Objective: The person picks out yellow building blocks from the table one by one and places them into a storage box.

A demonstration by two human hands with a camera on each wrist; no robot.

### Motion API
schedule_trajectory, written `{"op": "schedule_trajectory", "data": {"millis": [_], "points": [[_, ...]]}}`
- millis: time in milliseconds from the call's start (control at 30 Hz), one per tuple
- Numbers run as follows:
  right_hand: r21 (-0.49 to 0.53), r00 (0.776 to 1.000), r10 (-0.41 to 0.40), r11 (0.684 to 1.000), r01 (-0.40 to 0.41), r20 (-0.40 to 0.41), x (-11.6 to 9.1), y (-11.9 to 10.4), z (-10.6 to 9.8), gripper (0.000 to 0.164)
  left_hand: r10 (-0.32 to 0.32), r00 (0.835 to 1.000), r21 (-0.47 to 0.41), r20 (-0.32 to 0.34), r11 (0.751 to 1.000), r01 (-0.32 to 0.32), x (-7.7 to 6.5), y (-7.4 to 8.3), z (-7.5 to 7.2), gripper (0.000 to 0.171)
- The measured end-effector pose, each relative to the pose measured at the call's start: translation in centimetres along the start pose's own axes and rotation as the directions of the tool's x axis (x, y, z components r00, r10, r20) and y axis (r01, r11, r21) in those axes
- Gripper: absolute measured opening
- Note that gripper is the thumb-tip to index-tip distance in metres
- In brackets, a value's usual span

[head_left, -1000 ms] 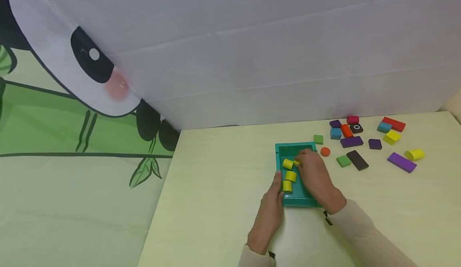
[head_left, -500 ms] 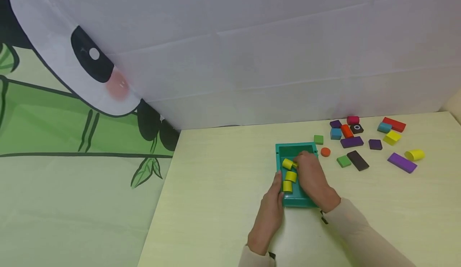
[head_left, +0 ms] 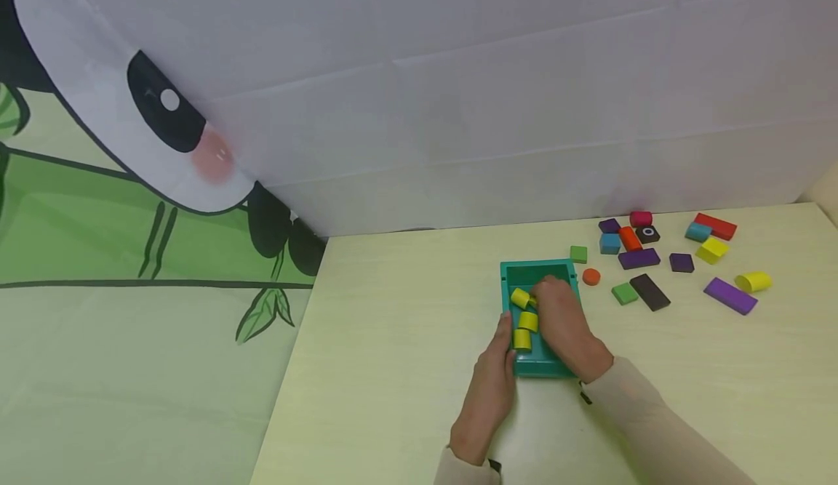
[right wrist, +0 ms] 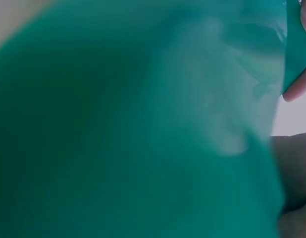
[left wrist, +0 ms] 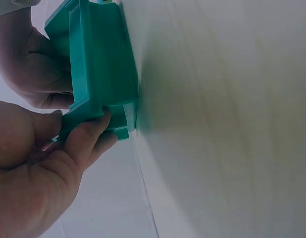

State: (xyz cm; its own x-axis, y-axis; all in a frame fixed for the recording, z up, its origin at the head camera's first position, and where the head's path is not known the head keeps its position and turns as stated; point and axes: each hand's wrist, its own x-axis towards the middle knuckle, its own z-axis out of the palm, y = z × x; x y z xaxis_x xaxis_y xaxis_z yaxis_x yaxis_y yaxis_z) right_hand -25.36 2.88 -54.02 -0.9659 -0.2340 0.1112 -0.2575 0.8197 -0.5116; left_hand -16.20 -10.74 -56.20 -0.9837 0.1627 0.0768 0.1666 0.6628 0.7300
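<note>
A teal plastic box (head_left: 540,369) stands on the table with several yellow cylinder blocks (head_left: 528,321) inside, along its left side. My left hand (head_left: 487,387) grips the box's left wall; in the left wrist view its thumb and fingers (left wrist: 86,141) pinch the rim from both sides. My right hand (head_left: 566,321) reaches down into the box with its fingers bent. At its fingertips a bit of a yellow block (head_left: 533,301) shows, close against the uppermost cylinder; the rest of that block is hidden by the hand. The right wrist view is mostly filled by the blurred box wall (right wrist: 143,124).
Right of the box lie loose blocks: an orange disc (head_left: 591,276), green squares (head_left: 625,294), a black block (head_left: 650,292), purple blocks (head_left: 730,296), a yellow cylinder (head_left: 753,281) and several more. A printed cloth (head_left: 458,143) hangs behind the table.
My right hand has shifted slightly down and left inside the box with the yellow block at its fingertips. The uppermost cylinder has turned a little. My left hand has stayed on the box.
</note>
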Motion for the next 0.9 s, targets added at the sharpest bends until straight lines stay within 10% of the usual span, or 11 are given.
{"op": "schedule_trajectory", "data": {"millis": [233,900], "points": [[-0.089,0.999,-0.042,0.995,0.042,0.005,0.9,2.2,2.7,0.026,0.002,1.0,0.0,-0.006,1.0,-0.002,0.1,0.0,-0.1,0.061],[-0.007,0.998,0.017,1.0,-0.017,0.06,0.2,-0.2,0.0,0.015,-0.009,1.0,-0.026,0.016,1.0,0.009,0.2,-0.4,0.3,0.061]]}}
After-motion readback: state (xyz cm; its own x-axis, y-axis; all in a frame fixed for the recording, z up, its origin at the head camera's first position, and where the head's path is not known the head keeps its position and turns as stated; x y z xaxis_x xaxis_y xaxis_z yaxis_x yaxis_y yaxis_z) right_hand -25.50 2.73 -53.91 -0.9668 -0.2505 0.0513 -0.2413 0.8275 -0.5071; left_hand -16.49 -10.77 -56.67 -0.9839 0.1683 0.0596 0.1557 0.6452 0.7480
